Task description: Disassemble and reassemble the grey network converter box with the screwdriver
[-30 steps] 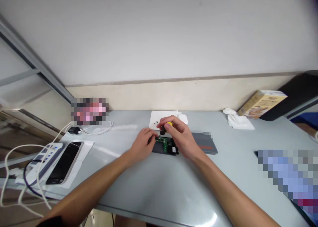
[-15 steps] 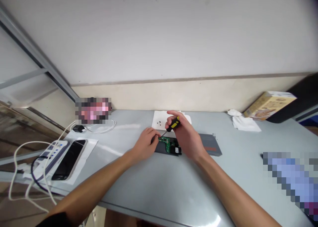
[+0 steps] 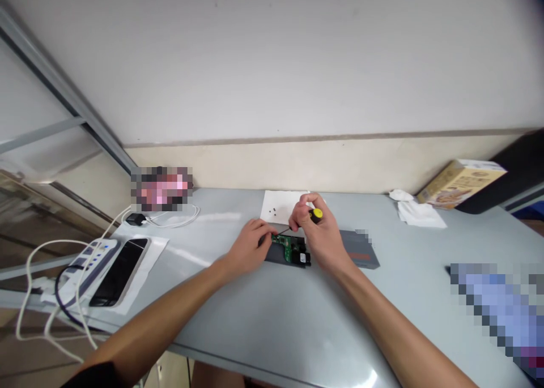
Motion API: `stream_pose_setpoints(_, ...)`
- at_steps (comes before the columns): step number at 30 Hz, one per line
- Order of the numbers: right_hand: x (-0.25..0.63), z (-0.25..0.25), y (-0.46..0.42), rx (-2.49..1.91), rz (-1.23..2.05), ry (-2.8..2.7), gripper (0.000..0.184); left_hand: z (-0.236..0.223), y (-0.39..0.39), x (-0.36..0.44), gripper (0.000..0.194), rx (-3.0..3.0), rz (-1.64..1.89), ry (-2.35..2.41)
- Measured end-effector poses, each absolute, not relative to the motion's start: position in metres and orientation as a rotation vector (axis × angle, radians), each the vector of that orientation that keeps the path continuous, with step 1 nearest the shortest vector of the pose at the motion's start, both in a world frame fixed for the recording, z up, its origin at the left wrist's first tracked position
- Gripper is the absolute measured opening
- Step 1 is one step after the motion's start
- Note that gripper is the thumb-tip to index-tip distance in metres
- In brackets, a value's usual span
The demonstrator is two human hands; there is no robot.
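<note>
A screwdriver [image 3: 315,214] with a yellow and black handle is gripped in my right hand [image 3: 321,232]. Its thin shaft slants down to the left, and the tip meets or nearly meets the left end of a green circuit board [image 3: 289,247] in a dark housing. Closed on that left end is my left hand [image 3: 250,243], its fingertips beside the tip and covering part of the housing. Board and housing rest on a flat grey sheet or box [image 3: 361,249], which extends to the right beneath my right hand.
Behind the board, several tiny dark pieces, perhaps screws, lie on white paper [image 3: 283,202]. A phone [image 3: 121,272] and a power strip [image 3: 87,263] with cables are at left. Crumpled tissue [image 3: 419,212] and a yellow box [image 3: 461,184] stand back right; a blurred-out item lies front right.
The screwdriver's handle has swung down to the right, its shaft now lying flatter. My right hand's fingers have re-gripped the handle. My left hand stays on the board's end; the view shifted slightly.
</note>
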State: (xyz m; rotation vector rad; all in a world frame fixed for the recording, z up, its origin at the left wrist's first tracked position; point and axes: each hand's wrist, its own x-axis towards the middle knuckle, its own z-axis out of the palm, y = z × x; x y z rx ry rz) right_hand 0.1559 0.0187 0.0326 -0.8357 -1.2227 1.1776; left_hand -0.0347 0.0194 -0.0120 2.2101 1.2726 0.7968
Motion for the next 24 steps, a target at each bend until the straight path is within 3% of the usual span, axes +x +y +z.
stream_pose_setpoints(5, 0.1549, 0.0273, 0.0197, -0.752, 1.183, -1.198, 0.042, -0.0107, 0.019, -0.0338, 0.023, 2.191, 0.796, 1.292)
stream_pose_setpoints(10, 0.1528, 0.033, 0.0171, -0.832, 1.032, -1.331, 0.032, -0.0113, 0.0195, -0.034, 0.023, 2.214, 0.792, 1.269)
stream_pose_setpoints(24, 0.152, 0.0297, 0.0153, -0.739, 1.181, -1.258, 0.049, -0.0164, 0.02, -0.0353, 0.027, 2.215, 0.807, 1.252)
